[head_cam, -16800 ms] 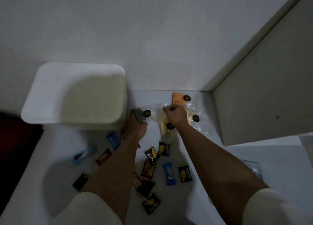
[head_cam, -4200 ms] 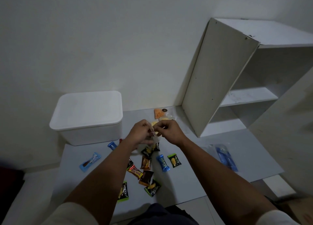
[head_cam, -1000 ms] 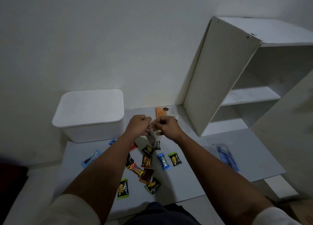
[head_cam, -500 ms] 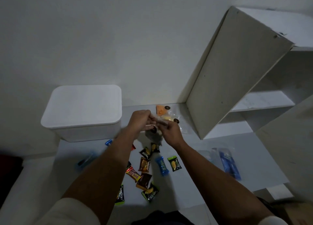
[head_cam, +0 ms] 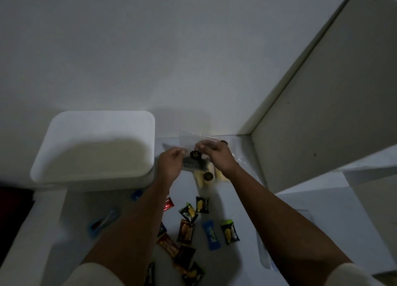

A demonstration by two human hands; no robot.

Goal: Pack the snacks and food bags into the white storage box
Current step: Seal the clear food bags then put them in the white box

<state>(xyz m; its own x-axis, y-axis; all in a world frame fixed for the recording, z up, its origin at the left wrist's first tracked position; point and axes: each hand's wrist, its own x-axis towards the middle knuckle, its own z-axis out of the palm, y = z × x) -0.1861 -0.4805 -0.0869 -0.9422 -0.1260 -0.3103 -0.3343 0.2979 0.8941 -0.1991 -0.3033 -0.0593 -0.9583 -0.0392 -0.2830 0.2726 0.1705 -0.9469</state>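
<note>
I pinch a clear food bag [head_cam: 194, 154] with my left hand [head_cam: 170, 164] and right hand [head_cam: 217, 155]. The white storage box [head_cam: 94, 146] sits left, snack packets [head_cam: 189, 212] nearer.

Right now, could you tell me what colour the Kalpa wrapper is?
Blue, with white lettering: the Kalpa wrapper, head view.

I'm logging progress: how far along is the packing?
Nothing looks packed: the white storage box shows no snacks inside. In hand: left hand and right hand hold a clear food bag beside it. Left: loose snack packets on the table.
</note>
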